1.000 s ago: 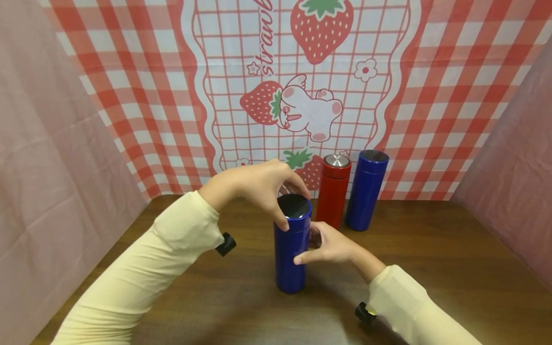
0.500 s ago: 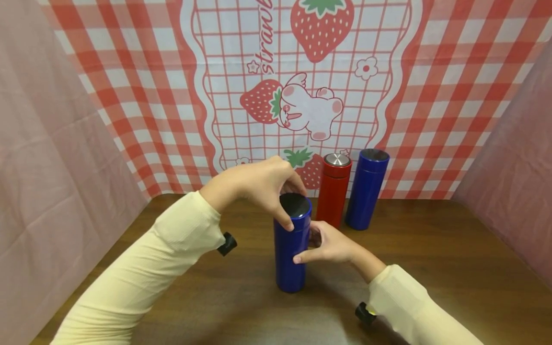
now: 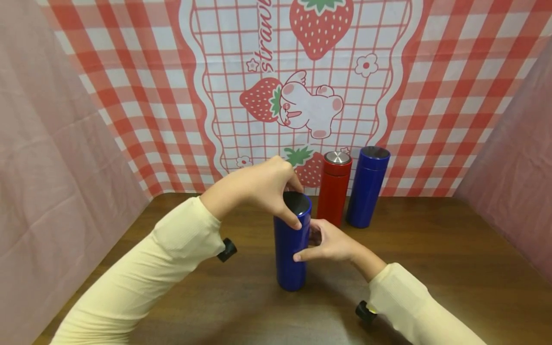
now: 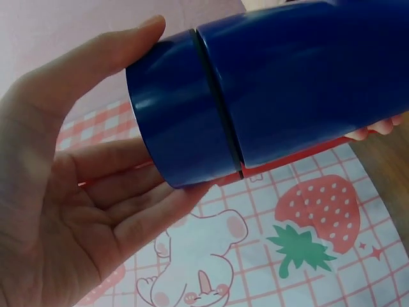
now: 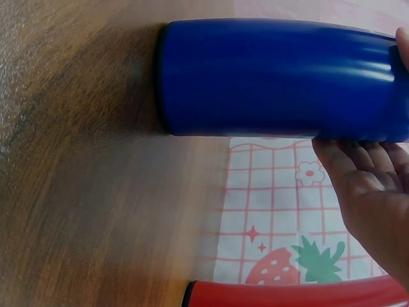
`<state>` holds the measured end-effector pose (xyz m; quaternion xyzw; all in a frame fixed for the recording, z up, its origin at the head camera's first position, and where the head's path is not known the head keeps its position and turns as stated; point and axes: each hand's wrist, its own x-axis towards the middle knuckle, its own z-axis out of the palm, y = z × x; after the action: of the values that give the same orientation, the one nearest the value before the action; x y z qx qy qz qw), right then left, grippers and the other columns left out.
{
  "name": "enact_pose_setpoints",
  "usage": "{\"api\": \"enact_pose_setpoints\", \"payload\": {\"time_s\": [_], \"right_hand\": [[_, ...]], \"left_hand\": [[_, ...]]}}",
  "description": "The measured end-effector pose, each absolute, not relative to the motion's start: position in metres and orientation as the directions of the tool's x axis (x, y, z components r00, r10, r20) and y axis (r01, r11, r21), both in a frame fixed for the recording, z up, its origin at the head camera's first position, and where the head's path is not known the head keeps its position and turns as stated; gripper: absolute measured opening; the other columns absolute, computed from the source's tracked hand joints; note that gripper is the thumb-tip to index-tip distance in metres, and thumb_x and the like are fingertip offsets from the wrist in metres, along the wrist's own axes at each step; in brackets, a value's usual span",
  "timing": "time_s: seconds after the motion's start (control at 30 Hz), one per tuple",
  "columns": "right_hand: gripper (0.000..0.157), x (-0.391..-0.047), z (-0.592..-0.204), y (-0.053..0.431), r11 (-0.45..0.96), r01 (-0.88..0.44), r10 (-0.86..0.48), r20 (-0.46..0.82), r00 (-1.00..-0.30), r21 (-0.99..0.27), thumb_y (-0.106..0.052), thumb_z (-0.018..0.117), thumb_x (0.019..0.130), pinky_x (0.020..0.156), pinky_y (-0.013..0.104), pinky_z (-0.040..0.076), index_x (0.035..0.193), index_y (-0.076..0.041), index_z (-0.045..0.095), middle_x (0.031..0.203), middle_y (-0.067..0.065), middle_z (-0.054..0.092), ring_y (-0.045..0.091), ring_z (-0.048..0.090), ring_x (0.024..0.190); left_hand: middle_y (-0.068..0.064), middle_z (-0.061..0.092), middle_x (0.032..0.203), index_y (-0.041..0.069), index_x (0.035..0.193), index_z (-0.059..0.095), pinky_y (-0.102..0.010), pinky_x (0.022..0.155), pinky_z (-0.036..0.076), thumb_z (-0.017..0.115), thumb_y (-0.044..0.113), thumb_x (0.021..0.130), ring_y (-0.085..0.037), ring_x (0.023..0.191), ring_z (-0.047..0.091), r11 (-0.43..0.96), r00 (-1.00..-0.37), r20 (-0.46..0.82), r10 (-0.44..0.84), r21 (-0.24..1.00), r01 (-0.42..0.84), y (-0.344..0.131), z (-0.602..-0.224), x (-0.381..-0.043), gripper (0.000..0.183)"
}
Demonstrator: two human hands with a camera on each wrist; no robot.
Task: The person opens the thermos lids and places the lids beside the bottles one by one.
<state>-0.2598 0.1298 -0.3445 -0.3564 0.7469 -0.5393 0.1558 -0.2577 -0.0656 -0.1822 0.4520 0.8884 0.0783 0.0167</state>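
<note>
A blue thermos bottle (image 3: 290, 270) with a dark, glossy top stands upright on the wooden table. From above, my left hand (image 3: 267, 186) grips its blue lid (image 4: 176, 112), thumb on the near side and fingers round the far side. A dark seam shows between lid and body in the left wrist view. Lower down, my right hand (image 3: 331, 243) holds the bottle's body, its thumb on the front. The right wrist view shows the right fingers (image 5: 364, 160) against the bottle's side, and the base resting on the table.
Behind the right hand stand a red thermos (image 3: 333, 196) with a silver top and a second blue thermos (image 3: 366, 191), close together. A strawberry-print checked cloth (image 3: 241, 57) hangs at the table's back edge. Pink cloths (image 3: 56, 134) hang at both sides.
My left thumb and fingers have turned round the lid, the thumb shifting right along its front. The right hand and the bottle stay in place.
</note>
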Motion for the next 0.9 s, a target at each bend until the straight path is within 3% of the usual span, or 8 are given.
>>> {"api": "enact_pose_setpoints", "payload": {"time_s": [0.6,0.77,0.9], "right_hand": [[0.063,-0.258,-0.344,0.130,0.192,-0.354,-0.693,0.129,-0.709,-0.915,-0.020,0.078,0.079,0.094,0.023,0.053,0.131,0.003,0.050,0.123,0.023,0.064,0.004,0.065,0.105],[0.060,-0.258,-0.346,0.130,0.209,-0.388,-0.679,0.153,-0.718,-0.898,-0.021,0.077,0.080,0.096,0.029,0.053,0.130,0.002,0.051,0.122,0.021,0.065,0.003,0.064,0.105],[0.059,-0.257,-0.348,0.130,0.206,-0.401,-0.674,0.168,-0.720,-0.893,-0.021,0.076,0.081,0.097,0.030,0.052,0.130,0.002,0.051,0.123,0.020,0.065,0.004,0.064,0.107]], "left_hand": [[0.000,0.070,0.071,0.008,0.084,0.075,-0.016,0.050,0.050,0.083,0.051,0.066,-0.007,0.058,0.061,0.713,-0.723,0.122,0.680,0.122,0.691,-0.061,-0.190,-0.241,0.048],[-0.001,0.070,0.082,0.005,0.095,0.072,-0.016,0.055,0.051,0.081,0.051,0.069,-0.008,0.067,0.062,0.710,-0.724,0.111,0.681,0.140,0.690,-0.064,-0.191,-0.240,0.053],[-0.003,0.072,0.106,0.006,0.115,0.065,-0.020,0.073,0.055,0.082,0.047,0.071,-0.010,0.090,0.066,0.662,-0.685,0.063,0.726,0.202,0.721,-0.072,-0.190,-0.244,0.063]]}}
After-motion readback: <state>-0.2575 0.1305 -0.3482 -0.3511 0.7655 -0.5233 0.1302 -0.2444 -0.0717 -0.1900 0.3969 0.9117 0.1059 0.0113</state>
